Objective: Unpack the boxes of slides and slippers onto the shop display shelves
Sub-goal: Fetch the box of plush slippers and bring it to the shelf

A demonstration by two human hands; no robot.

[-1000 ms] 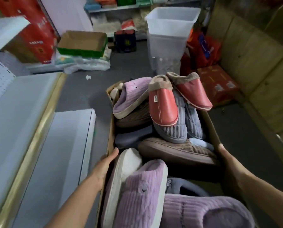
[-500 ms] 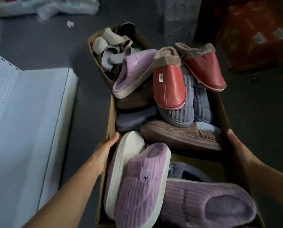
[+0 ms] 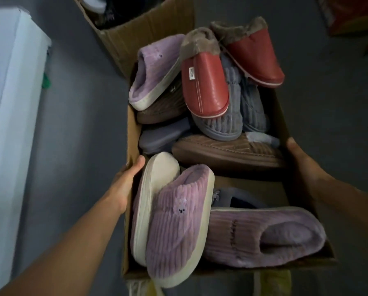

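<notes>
An open cardboard box (image 3: pixel 132 133) full of slippers hangs between my hands above the grey floor. My left hand (image 3: pixel 126 180) grips its left wall, thumb over the rim. My right hand (image 3: pixel 300 161) grips the right wall, fingers hidden outside. Two red slippers (image 3: pixel 204 86) with brown fur cuffs lie on top at the far end, beside a lilac slipper (image 3: pixel 155 69). Blue-grey corduroy slippers (image 3: pixel 230 120) and a brown slipper (image 3: pixel 225 150) sit in the middle. Lilac corduroy slippers (image 3: pixel 176 223) fill the near end.
A white display shelf (image 3: pixel 10 116) runs along the left. A second open cardboard box (image 3: pixel 140 33) with footwear stands on the floor just beyond the held box. A red carton (image 3: pixel 354 13) shows at the top right. Grey floor lies on both sides.
The view has tilted down and closer to the box. The far shop, bins and cartons have left the frame. Both hands keep the same hold on the box walls.
</notes>
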